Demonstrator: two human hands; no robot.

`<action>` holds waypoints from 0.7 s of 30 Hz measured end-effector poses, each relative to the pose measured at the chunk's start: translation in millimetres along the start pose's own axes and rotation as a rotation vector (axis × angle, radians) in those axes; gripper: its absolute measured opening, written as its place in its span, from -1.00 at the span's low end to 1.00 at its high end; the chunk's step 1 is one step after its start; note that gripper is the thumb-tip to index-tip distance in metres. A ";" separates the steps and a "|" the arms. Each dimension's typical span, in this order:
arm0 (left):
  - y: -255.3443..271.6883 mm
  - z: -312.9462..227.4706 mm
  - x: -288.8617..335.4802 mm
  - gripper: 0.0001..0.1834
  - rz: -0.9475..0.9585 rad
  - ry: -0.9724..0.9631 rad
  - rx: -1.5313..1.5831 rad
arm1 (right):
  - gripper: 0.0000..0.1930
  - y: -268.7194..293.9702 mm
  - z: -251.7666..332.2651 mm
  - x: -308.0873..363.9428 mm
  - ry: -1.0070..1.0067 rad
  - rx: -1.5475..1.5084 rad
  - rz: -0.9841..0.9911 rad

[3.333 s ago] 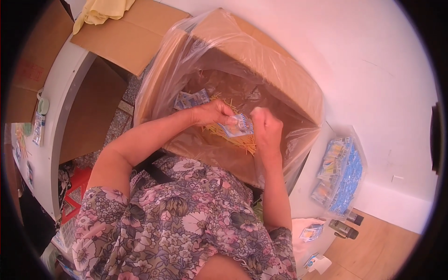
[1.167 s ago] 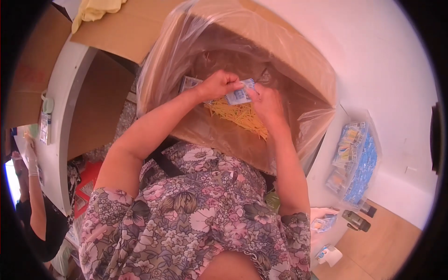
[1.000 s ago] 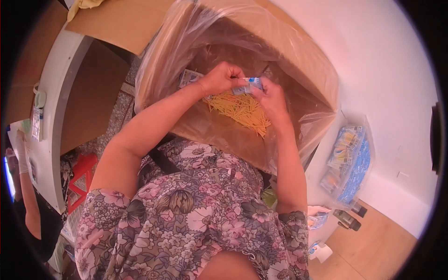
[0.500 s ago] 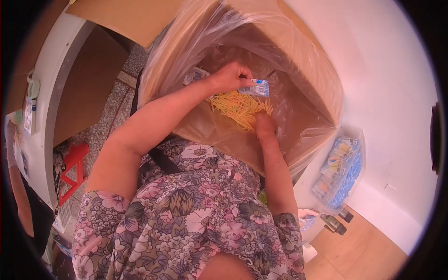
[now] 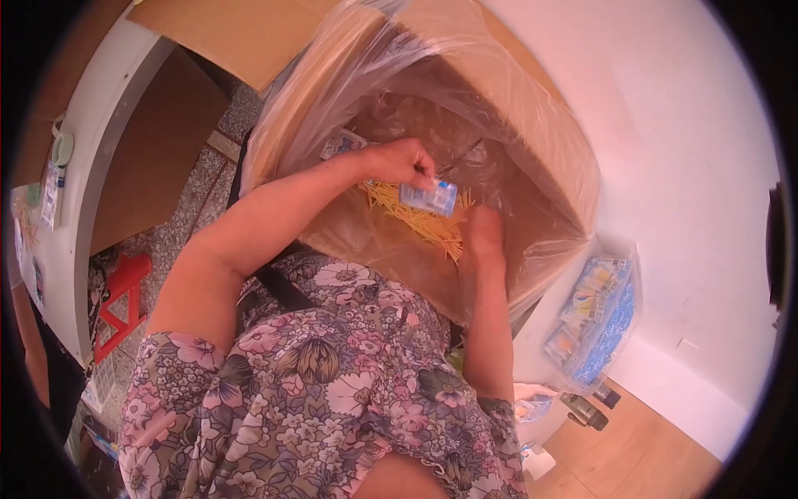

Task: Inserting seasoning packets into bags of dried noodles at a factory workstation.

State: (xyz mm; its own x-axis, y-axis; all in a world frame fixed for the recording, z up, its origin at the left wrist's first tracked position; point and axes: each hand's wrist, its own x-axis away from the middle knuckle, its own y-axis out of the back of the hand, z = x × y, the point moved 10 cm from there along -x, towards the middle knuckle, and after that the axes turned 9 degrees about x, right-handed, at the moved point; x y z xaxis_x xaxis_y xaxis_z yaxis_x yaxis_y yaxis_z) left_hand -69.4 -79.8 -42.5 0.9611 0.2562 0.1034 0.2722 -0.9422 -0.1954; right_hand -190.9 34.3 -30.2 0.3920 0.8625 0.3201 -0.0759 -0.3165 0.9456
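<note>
In front of me is a large cardboard box (image 5: 544, 125) lined with a clear plastic bag (image 5: 274, 133). A loose heap of thin yellow sticks (image 5: 407, 218) lies inside it. My left hand (image 5: 403, 162) pinches a small clear packet (image 5: 428, 198) with a blue top edge, holding it above the heap. My right hand (image 5: 485, 233) reaches down at the heap's right side, against the stick ends; its fingers are mostly hidden from view. Another printed packet (image 5: 342, 144) lies in the box beyond my left wrist.
Right of the box, a clear bag (image 5: 594, 320) holds several colourful packets and something blue. A dark metal clip-like object (image 5: 584, 411) sits below it. At left are a white table edge (image 5: 100, 166), a red plastic frame (image 5: 125, 299) and another person's arm (image 5: 33, 341).
My left hand has brought the packet down and leftward, and the packet now tilts over the sticks. My right hand has shifted slightly right and toward me. The whole view has moved a little.
</note>
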 end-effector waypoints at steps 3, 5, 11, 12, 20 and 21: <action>-27.6 16.1 4.5 -0.88 0.219 0.049 0.053 | -0.87 48.3 10.4 10.7 0.017 -0.088 0.025; -50.5 14.7 12.1 -0.87 0.404 0.027 0.083 | -0.90 54.9 8.1 14.8 0.002 -0.174 0.032; -84.5 2.3 16.6 -0.84 0.502 -0.037 0.106 | -0.89 33.0 5.2 26.9 -0.117 -0.910 0.161; -84.1 2.6 17.2 -0.84 0.504 -0.034 0.102 | -0.90 34.8 2.5 28.1 -0.095 -0.672 0.133; -81.2 10.1 15.9 -0.84 0.445 -0.065 0.074 | -0.89 18.9 -6.4 38.7 -0.139 -0.756 0.127; -82.7 5.1 16.7 -0.84 0.440 -0.061 0.070 | -0.91 29.4 9.1 40.5 -0.132 -0.973 0.159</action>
State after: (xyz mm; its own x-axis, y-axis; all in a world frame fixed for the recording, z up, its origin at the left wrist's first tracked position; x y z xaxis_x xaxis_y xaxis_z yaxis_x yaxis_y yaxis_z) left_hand -75.7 3.5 -29.6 0.9866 -0.1514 -0.0616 -0.1626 -0.9481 -0.2732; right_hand -168.9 56.4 10.0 0.4065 0.7683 0.4945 -0.8323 0.0881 0.5474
